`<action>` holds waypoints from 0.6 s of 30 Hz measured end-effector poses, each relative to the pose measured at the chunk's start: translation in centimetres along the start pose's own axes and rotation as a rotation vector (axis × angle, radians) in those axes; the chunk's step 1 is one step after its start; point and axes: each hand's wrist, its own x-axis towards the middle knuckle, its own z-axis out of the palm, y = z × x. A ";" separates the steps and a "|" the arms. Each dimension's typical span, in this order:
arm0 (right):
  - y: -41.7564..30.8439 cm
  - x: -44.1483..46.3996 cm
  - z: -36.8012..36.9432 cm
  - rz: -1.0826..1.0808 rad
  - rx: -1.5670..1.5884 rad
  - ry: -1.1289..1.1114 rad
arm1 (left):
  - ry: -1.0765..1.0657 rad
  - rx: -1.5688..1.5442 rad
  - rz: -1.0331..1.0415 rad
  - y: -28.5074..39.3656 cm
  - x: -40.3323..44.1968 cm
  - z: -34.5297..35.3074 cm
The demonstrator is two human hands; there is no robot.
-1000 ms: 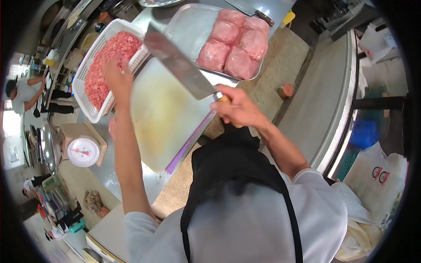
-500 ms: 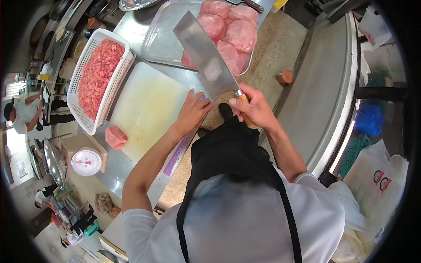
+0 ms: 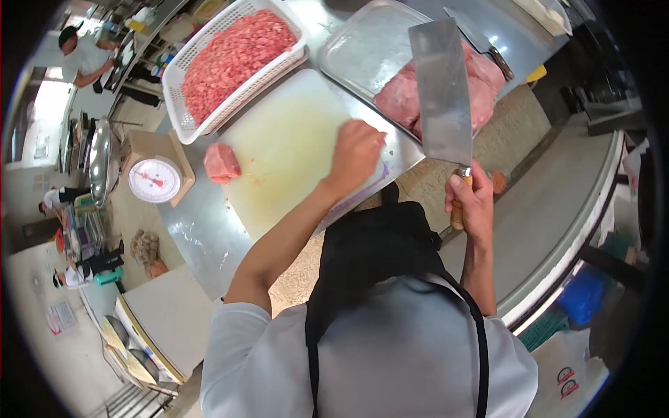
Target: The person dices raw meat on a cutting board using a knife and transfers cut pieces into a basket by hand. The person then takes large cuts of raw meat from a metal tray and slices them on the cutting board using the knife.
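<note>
My right hand (image 3: pixel 474 202) is wrapped around the wooden handle of a cleaver (image 3: pixel 442 94). Its broad blade points away from me and covers part of the raw meat (image 3: pixel 398 97) on the metal tray (image 3: pixel 348 52). Above the near right part of the white cutting board (image 3: pixel 286 132), my left hand (image 3: pixel 357 157) has its fingers curled in. Whether anything is inside those fingers is hidden. One small chunk of raw meat (image 3: pixel 221 164) lies at the board's left edge.
A white perforated basket (image 3: pixel 188 132) of diced meat (image 3: pixel 233 63) stands at the board's far left. Nearby are a dial scale (image 3: pixel 155 181) and, beyond the tray, a knife (image 3: pixel 498 61). Other people (image 3: pixel 87 59) are at the far left, away from the metal table (image 3: pixel 202 237).
The view has turned, shifting the table rightward in the picture. My left hand's fingers have gone from stretched out to curled. The cleaver, still in my right hand, now appears more upright.
</note>
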 end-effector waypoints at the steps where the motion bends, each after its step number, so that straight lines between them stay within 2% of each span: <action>1: -0.1 0.4 0.0 -0.012 -0.012 -0.004 | 0.131 0.028 -0.031 -0.3 1.6 -2.3; 3: 0.1 1.1 0.3 0.020 -0.003 -0.055 | 0.313 0.190 -0.176 -1.9 4.2 -8.2; 4: 0.3 1.4 0.7 0.045 -0.004 -0.083 | 0.383 0.289 -0.200 -3.4 5.2 -11.4; 5: 0.6 1.8 1.0 0.069 -0.007 -0.112 | 0.453 0.429 -0.128 -4.9 6.6 -14.7; 7: 1.7 2.4 1.9 0.151 -0.049 -0.196 | 0.495 0.606 -0.182 -9.1 7.8 -19.5; 10: 1.8 3.3 4.2 0.257 -0.159 -0.356 | 0.534 0.552 -0.317 -13.4 5.2 -23.1; 12: 2.0 3.3 5.5 0.291 -0.256 -0.451 | 0.517 0.417 -0.526 -11.3 1.8 -24.4; 15: 2.6 3.7 6.5 0.311 -0.421 -0.560 | 0.286 0.539 -0.862 -12.9 -6.5 -25.8; 16: 3.8 3.7 6.6 0.130 -0.518 -0.566 | 0.222 0.575 -0.976 -13.7 -9.4 -25.8; 18: 5.8 4.2 6.6 -0.017 -0.590 -0.564 | 0.131 0.555 -0.797 -16.9 -15.7 -25.2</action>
